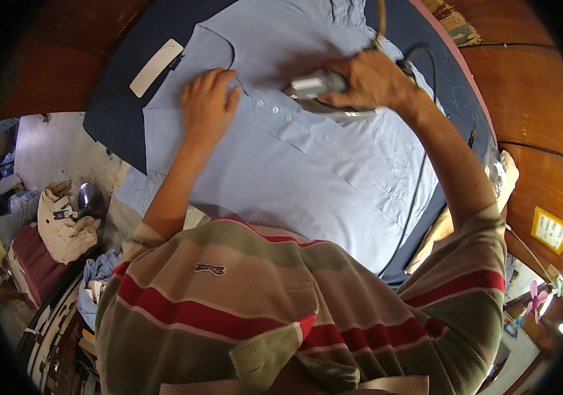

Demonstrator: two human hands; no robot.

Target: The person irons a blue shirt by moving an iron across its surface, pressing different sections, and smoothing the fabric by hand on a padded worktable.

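A light blue shirt (275, 158) with a short row of white buttons lies spread over a dark navy ironing surface (117, 99). My right hand (370, 79) is wrapped round the handle of a clothes iron (321, 85), which rests on the shirt to the right of the buttons. Close to the neckline, my left hand (209, 99) lies flat on the cloth, fingers stretched out. A white hang tag (156, 68) sits beside the collar. The iron's soleplate is mostly hidden under its body and my hand.
A dark cord (419, 191) runs down the shirt's right side, and a tan hose (381, 23) rises behind the iron. Brown wooden panels (525, 92) stand at the right. Folded clothes (64, 227) are piled at the lower left. A pink fan (537, 299) shows at the lower right.
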